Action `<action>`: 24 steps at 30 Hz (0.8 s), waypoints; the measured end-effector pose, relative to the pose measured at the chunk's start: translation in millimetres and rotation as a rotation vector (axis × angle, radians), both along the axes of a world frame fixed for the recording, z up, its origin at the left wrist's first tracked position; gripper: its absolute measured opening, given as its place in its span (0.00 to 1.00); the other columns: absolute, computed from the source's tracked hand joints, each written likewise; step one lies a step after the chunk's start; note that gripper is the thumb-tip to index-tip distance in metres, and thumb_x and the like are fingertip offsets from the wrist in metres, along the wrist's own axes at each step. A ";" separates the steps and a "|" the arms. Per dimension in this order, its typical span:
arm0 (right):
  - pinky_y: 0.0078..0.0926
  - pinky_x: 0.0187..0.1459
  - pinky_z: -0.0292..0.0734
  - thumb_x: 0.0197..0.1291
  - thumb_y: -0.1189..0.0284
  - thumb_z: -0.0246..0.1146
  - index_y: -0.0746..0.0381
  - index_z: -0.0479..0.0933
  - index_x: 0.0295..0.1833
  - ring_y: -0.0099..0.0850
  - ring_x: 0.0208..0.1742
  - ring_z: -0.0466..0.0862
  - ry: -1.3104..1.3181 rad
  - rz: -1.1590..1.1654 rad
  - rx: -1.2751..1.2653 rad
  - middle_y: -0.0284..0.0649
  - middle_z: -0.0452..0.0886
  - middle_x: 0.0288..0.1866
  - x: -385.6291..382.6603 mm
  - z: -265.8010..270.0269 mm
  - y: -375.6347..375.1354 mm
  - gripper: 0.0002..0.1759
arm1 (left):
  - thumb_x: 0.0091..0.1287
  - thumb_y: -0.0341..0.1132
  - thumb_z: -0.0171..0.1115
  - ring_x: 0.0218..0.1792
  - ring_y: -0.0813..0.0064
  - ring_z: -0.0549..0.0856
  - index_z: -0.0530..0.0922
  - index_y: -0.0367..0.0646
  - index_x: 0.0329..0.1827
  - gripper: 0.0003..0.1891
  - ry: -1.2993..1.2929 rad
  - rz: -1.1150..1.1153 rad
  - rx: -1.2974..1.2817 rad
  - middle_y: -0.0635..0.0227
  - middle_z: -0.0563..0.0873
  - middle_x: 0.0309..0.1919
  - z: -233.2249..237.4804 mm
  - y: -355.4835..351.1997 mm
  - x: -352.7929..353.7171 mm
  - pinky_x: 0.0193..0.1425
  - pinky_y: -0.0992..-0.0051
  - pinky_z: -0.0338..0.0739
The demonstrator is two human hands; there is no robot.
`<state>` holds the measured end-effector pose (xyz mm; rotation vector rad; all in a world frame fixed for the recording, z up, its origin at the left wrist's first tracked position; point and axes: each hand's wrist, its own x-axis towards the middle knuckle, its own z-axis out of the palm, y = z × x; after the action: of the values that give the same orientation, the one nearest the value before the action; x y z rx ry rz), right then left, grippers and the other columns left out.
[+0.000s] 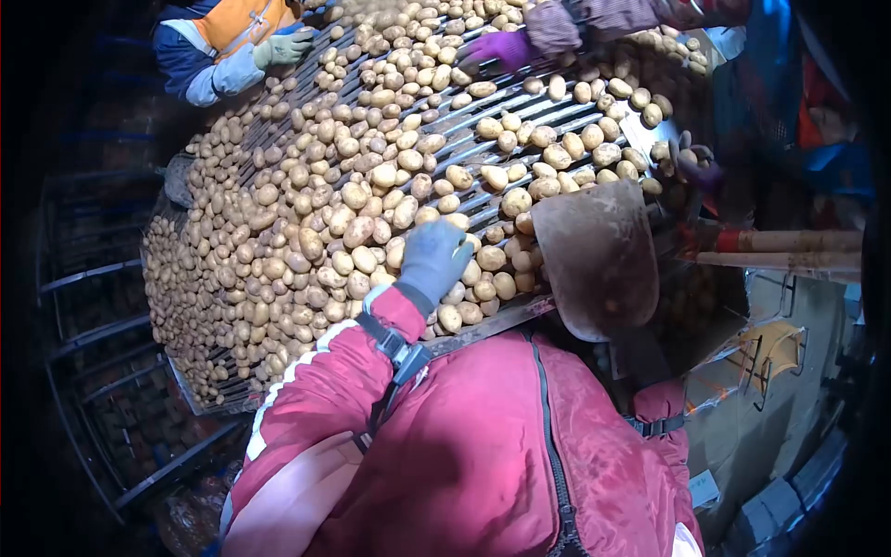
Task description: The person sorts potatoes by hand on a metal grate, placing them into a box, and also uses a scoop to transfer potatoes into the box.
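Observation:
My left hand [433,264], in a grey-blue glove, rests among the potatoes [357,231] near the front edge of the slatted sorting table [550,117]. Its fingers curl downward, and whatever lies under them is hidden. On the right, my right hand [639,356] is a dark shape in shadow below a brown, dirt-covered plate [599,260] shaped like a shovel blade. The fingers of that hand cannot be made out, nor whether they touch the plate. Loose potatoes lie against the plate's left side.
Across the table, another person's grey-gloved hand [284,48] and a purple-gloved hand [501,50] are over the potatoes. Wooden poles [789,243] stick out at the right. Cardboard [742,436] stands below them. Metal rails [102,274] run along the left.

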<state>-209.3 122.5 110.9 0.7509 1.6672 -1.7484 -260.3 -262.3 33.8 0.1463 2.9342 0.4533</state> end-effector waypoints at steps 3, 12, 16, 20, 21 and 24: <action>0.29 0.52 0.80 0.62 0.73 0.69 0.64 0.80 0.59 0.27 0.47 0.85 -0.030 0.012 -0.035 0.37 0.85 0.47 4.2 -3.3 8.0 0.20 | 0.69 0.45 0.64 0.46 0.50 0.87 0.86 0.46 0.49 0.14 0.007 0.007 0.194 0.54 0.87 0.42 39.7 25.2 -33.9 0.52 0.53 0.80; 0.28 0.52 0.79 0.62 0.72 0.70 0.64 0.80 0.59 0.27 0.47 0.84 -0.048 0.022 -0.065 0.37 0.85 0.48 -7.9 -7.7 8.2 0.20 | 0.70 0.46 0.67 0.47 0.50 0.87 0.83 0.42 0.58 0.20 -0.135 -0.010 0.561 0.52 0.89 0.45 78.5 57.4 -65.4 0.55 0.59 0.82; 0.28 0.52 0.79 0.62 0.72 0.70 0.64 0.80 0.59 0.27 0.48 0.84 -0.036 0.037 -0.080 0.37 0.85 0.48 -16.7 -9.8 5.8 0.20 | 0.67 0.46 0.70 0.55 0.52 0.84 0.83 0.40 0.59 0.23 0.080 0.084 0.221 0.53 0.87 0.52 24.6 25.7 -68.2 0.62 0.59 0.78; 0.28 0.53 0.79 0.62 0.72 0.70 0.64 0.80 0.60 0.26 0.48 0.84 -0.042 0.048 -0.088 0.37 0.85 0.48 -21.4 -13.4 7.1 0.20 | 0.67 0.45 0.69 0.64 0.50 0.80 0.80 0.40 0.64 0.26 0.061 0.336 0.065 0.51 0.83 0.61 64.3 14.8 -33.6 0.70 0.58 0.74; 0.28 0.53 0.79 0.62 0.72 0.70 0.64 0.80 0.60 0.26 0.48 0.84 -0.044 0.053 -0.090 0.37 0.85 0.48 -22.6 -14.5 7.2 0.20 | 0.67 0.45 0.68 0.64 0.50 0.79 0.80 0.40 0.64 0.25 0.052 0.247 0.076 0.51 0.82 0.61 47.7 23.6 -24.4 0.70 0.57 0.74; 0.28 0.53 0.79 0.62 0.72 0.70 0.64 0.80 0.60 0.26 0.48 0.84 -0.030 0.067 -0.091 0.37 0.85 0.48 -30.3 -18.9 7.6 0.20 | 0.67 0.43 0.67 0.65 0.50 0.79 0.80 0.41 0.64 0.25 -0.041 0.096 0.313 0.50 0.82 0.62 7.6 56.9 4.1 0.71 0.57 0.74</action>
<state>-239.6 130.1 92.0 0.6685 1.5637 -1.7456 -256.2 -205.5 41.5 0.0339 2.8188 0.9175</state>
